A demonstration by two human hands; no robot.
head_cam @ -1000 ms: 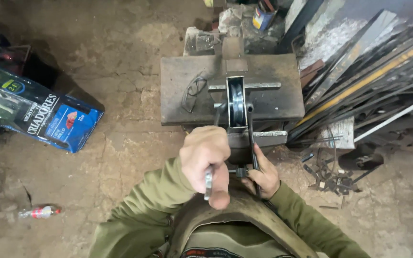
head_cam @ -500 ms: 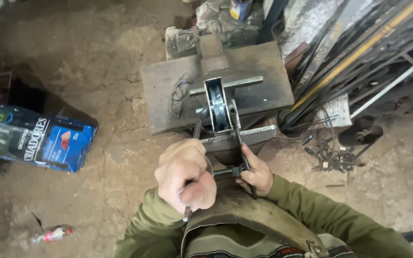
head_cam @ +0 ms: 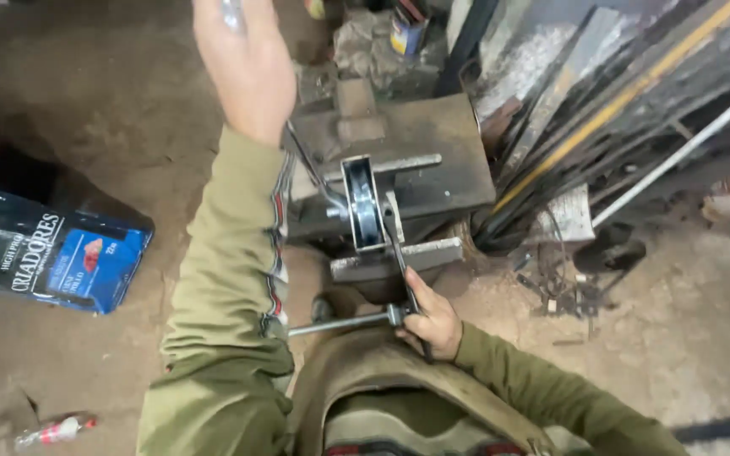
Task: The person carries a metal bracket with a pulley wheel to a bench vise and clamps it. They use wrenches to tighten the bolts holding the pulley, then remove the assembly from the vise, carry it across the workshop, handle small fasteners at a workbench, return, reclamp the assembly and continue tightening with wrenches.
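1. The right hand [head_cam: 434,319] is closed round a dark flat metal strip [head_cam: 400,257], low in the view at about 6 o'clock from the vise. Keeping that grip firm and low on the strip would seem wise, so the piece does not twist.

2. The strip runs up from the fist to the bench vise [head_cam: 365,207], beside a grooved metal wheel [head_cam: 363,204] that stands upright on edge between the vise's plates. The vise sits on a heavy steel block [head_cam: 420,148] at mid-frame.

3. The left hand [head_cam: 245,59] is raised high at 11 o'clock, well apart from the vise. Something small and shiny shows at its fingertips; whether it grips it I cannot tell.

4. The vise handle bar [head_cam: 344,323] juts out at 9 o'clock from the right hand, just beside it. It looks wise to keep the fingers off the plates.

5. Steel bars [head_cam: 627,127] lean at 2 o'clock; a blue feed bag [head_cam: 61,257] lies at 9 o'clock.
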